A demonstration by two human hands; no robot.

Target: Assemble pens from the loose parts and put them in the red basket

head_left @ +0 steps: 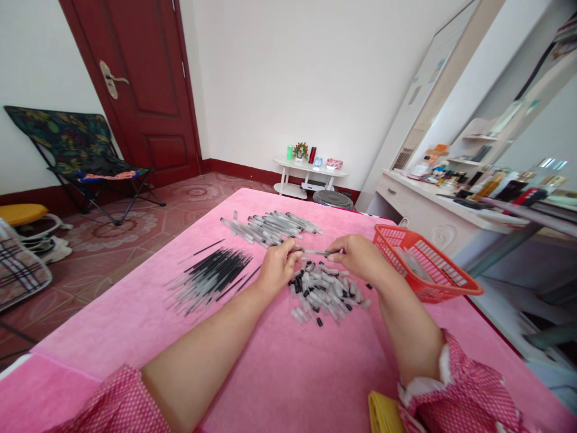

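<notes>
Between my two hands lies a slim, clear pen (314,252), roughly level above the table. My left hand (282,263) pinches one end of it, and my right hand (350,252) grips the other, dark end. Just below them is a heap of clear and black pen caps (327,288). Beyond my left hand a pile of clear pen barrels (274,227) is spread out. To the left, many thin black-and-clear pen refills (214,273) lie side by side. My fingers cover both ends of the pen.
A red plastic basket (439,264) with clear pieces inside stands at the table's right edge. Yellow cloth (384,414) lies at the near edge of the pink-covered table (288,373). Further right is a dresser (446,207) crowded with bottles; a folding chair (85,150) stands left.
</notes>
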